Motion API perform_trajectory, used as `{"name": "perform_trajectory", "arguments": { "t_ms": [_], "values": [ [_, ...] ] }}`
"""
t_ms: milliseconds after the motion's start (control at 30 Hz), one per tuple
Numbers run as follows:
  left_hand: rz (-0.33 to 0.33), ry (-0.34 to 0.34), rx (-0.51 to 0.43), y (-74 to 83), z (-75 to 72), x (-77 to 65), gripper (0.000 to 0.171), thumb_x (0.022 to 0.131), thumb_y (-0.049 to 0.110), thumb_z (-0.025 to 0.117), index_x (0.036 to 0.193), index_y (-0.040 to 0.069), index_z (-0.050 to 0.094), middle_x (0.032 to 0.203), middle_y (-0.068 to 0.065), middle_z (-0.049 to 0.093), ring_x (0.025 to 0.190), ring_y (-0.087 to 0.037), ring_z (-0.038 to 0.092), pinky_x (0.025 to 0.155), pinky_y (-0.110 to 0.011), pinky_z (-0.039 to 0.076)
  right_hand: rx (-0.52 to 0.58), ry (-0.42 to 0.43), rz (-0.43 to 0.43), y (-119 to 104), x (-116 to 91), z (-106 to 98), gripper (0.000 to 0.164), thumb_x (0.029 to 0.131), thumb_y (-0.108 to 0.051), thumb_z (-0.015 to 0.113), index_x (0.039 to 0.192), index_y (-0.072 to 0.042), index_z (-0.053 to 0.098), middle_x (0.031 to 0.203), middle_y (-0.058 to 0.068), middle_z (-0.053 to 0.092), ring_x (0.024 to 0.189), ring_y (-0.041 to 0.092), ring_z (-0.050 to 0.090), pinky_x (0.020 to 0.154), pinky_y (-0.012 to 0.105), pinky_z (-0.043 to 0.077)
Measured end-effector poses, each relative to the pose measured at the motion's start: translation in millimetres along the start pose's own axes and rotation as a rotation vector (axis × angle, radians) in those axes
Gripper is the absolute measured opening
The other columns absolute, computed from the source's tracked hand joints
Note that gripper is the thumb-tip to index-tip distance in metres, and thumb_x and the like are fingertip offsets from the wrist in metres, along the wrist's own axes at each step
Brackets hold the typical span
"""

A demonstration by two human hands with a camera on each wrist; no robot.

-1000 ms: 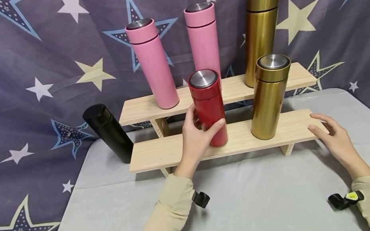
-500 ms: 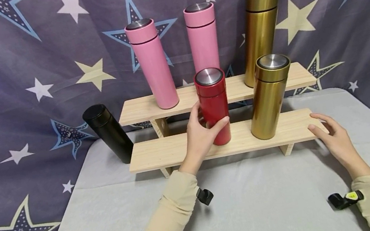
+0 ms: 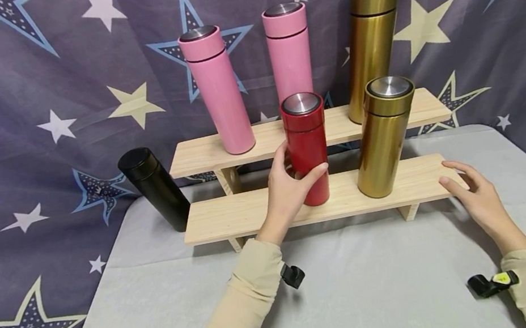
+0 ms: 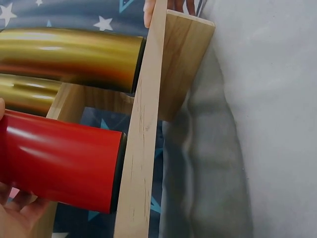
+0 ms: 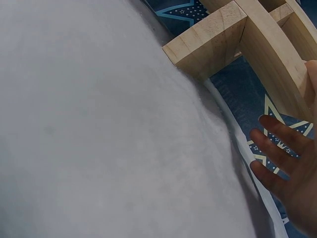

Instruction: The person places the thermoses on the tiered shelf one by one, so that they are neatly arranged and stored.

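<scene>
My left hand (image 3: 284, 195) grips a red thermos bottle (image 3: 307, 137) around its lower half, thumb across the front. The red bottle stands upright, its base right at the lower board (image 3: 225, 216) of a two-step wooden rack. To its right on the same board is a shorter gold thermos bottle (image 3: 385, 139). In the left wrist view, the red bottle (image 4: 64, 161) shows its dark base rim beside the board's front edge. My right hand (image 3: 480, 198) touches the right end of the lower board with thumb and index finger; its other fingers (image 5: 280, 151) extend loosely in the right wrist view.
Two pink thermos bottles (image 3: 220, 96) (image 3: 289, 56) and a tall gold one (image 3: 375, 54) stand on the upper board (image 3: 194, 155). A black bottle (image 3: 156, 189) stands on the grey-covered table (image 3: 365, 285), left of the rack. A starry curtain (image 3: 70, 57) hangs behind.
The left hand has shifted the red bottle to the right along the lower board, closer to the gold one. The right hand stays at the board's end.
</scene>
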State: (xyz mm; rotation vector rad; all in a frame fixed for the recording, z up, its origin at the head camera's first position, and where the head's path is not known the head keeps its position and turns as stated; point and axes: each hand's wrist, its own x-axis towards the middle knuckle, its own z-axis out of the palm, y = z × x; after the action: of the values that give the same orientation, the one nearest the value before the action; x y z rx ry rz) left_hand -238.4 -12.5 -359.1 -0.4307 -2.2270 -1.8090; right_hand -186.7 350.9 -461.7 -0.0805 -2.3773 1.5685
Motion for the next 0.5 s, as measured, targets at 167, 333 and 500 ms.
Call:
{"name": "perform_trajectory", "arguments": {
  "t_ms": [167,333,500],
  "values": [
    [-0.002,-0.020,0.000,-0.9,0.1,0.4,0.080,0.081,0.036,0.082,0.148,0.017,0.042,0.129,0.002,0.055,0.117,-0.018,0.053,0.091,-0.032,0.051,-0.009,0.003,0.004,0.4,-0.1,-0.7,0.050,0.100,-0.031,0.061,0.148,-0.026,0.048,0.124,-0.019,0.052,0.102,-0.011,0.048,0.080,0.005,0.039],
    [-0.014,-0.046,0.002,-0.9,-1.5,0.9,0.082,0.082,0.038,0.082,0.149,0.019,0.039,0.132,0.003,0.053,0.119,-0.018,0.051,0.093,-0.033,0.050,-0.010,0.003,0.001,0.5,0.4,-0.5,0.050,0.100,-0.030,0.061,0.148,-0.026,0.048,0.120,-0.021,0.052,0.101,-0.011,0.049,0.079,0.006,0.040],
    [-0.026,-0.079,0.013,-0.7,-4.7,0.7,0.082,0.083,0.040,0.080,0.150,0.022,0.037,0.133,0.003,0.051,0.120,-0.017,0.049,0.095,-0.034,0.050,0.001,-0.002,-0.003,0.5,0.6,-0.1,0.050,0.100,-0.029,0.061,0.147,-0.026,0.048,0.113,-0.025,0.052,0.099,-0.010,0.051,0.078,0.006,0.041]
  ]
}}
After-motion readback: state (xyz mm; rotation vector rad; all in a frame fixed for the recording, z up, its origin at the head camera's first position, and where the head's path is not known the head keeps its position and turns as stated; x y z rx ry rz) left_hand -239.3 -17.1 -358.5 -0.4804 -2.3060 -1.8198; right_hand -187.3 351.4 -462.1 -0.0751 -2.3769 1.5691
